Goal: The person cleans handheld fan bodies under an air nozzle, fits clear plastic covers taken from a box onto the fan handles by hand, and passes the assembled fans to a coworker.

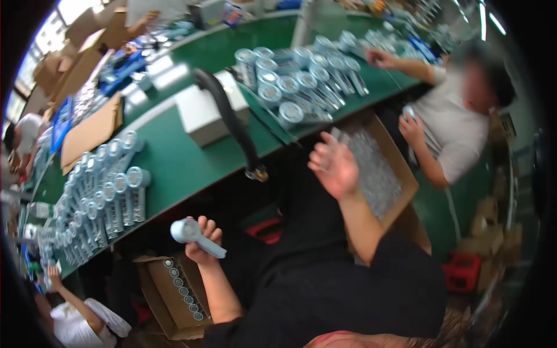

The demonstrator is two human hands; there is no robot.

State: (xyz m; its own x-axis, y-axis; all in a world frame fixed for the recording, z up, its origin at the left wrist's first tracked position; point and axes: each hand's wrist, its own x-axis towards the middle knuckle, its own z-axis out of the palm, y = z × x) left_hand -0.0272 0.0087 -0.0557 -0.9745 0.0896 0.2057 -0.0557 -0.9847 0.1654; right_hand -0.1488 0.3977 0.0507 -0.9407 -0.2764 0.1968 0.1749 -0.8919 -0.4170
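Note:
My left hand (204,242) is wrapped round the handle of a light blue handheld fan (187,231), its round head pointing to the left. It is held in front of the table edge, above an open carton. My right hand (335,168) is raised near the table edge, fingers partly bent. A small clear plastic piece (341,138) shows at its fingertips; its exact shape is blurred. Beside that hand stands a carton (406,197) filled with clear plastic parts (374,174).
Rows of similar fans (120,184) stand on the green table (168,174) at left, more (289,86) at centre. A white box (210,110) and a black flexible hose (229,116) lie between. An open carton (168,301) holds several fans. Co-workers sit right (452,122) and lower left (81,319).

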